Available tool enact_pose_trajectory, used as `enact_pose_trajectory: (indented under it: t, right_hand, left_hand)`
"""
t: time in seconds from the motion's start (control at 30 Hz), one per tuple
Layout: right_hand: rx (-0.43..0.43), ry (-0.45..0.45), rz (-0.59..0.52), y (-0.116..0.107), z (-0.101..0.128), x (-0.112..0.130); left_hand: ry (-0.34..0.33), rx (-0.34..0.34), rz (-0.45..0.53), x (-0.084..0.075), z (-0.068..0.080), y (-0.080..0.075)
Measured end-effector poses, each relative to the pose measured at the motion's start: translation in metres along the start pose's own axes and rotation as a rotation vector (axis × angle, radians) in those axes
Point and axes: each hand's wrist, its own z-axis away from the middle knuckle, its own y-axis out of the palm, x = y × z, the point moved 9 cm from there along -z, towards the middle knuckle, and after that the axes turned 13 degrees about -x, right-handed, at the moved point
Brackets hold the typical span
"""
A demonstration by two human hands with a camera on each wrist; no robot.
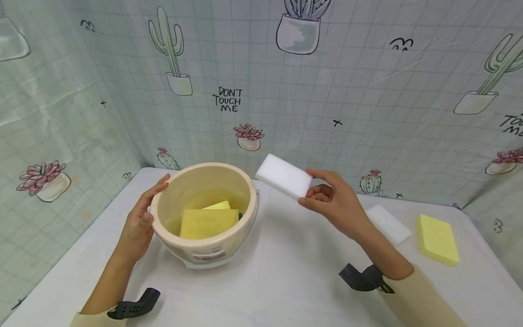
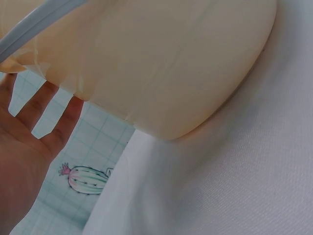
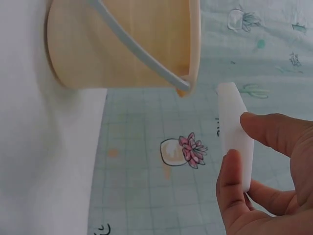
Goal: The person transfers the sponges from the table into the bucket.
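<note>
A cream bucket [image 1: 212, 170] stands upright on the white table, a yellow sponge [image 1: 208, 223] and a second, paler yellow piece inside it. Against the bucket's left side rests my left hand [image 1: 136, 225], its fingers spread and nearly straight, fingertips at the rim. My right hand [image 1: 335, 202] pinches a white sponge block [image 1: 283, 175] by its right end between thumb and fingers. This block is held up in the air, to the right of the bucket's rim. In the right wrist view the same white sponge [image 3: 234, 132] shows edge-on.
Behind my right forearm another white sponge [image 1: 388, 223] lies on the table [image 1: 286, 281], partly hidden. Farther right lies a yellow sponge [image 1: 437, 239]. The bucket's grey handle [image 3: 142, 51] hangs down its side. A patterned cloth [image 1: 306, 91] encloses the table's back and sides.
</note>
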Motion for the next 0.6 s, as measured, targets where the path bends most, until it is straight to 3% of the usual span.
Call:
enact_pose_trajectory:
  t: [0.4, 0.6]
  right_hand:
    - [0.040, -0.023, -0.063, 0.035, -0.015, 0.024]
    - [0.083, -0.083, -0.017, 0.060, -0.022, 0.042]
  left_hand:
    - [0.008, 0.001, 0.003, -0.002, -0.001, 0.001]
    - [0.028, 0.018, 0.013, -0.005, 0.000, 0.002]
